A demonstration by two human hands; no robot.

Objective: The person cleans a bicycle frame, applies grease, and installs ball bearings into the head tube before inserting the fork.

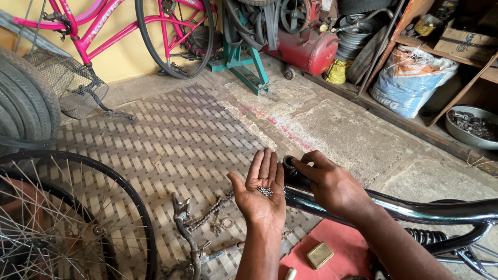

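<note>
The left hand [262, 189] lies flat and open, palm up, with a small cluster of steel bearing balls [265, 191] resting in the hollow of the palm. Just beside it, the right hand [332, 185] is curled over the black bicycle frame [415, 209], fingertips pressed at the round open end of the frame tube [288, 165]. What those fingertips pinch, if anything, is too small to make out, and the tube's opening is mostly hidden behind them.

The frame runs off the right edge, and a coiled black spring [425, 236] below it is partly covered by the right forearm. A small brass-coloured tin [319, 254] sits on a red sheet [337, 249] beneath the arms, with the sheet cut off at the bottom. On the woven floor mat [171, 135] lie a greasy bicycle chain [210, 213] and tangled metal parts whose kind is hard to tell. A spoked wheel [67, 218] fills the lower left, cropped by the edge. Farther back stand a pink bicycle [114, 21], a wire basket [70, 83], a red compressor tank [306, 49] and a blue-and-white sack [410, 80]. A metal bowl [474, 127] at the right holds dark small parts, indistinct.
</note>
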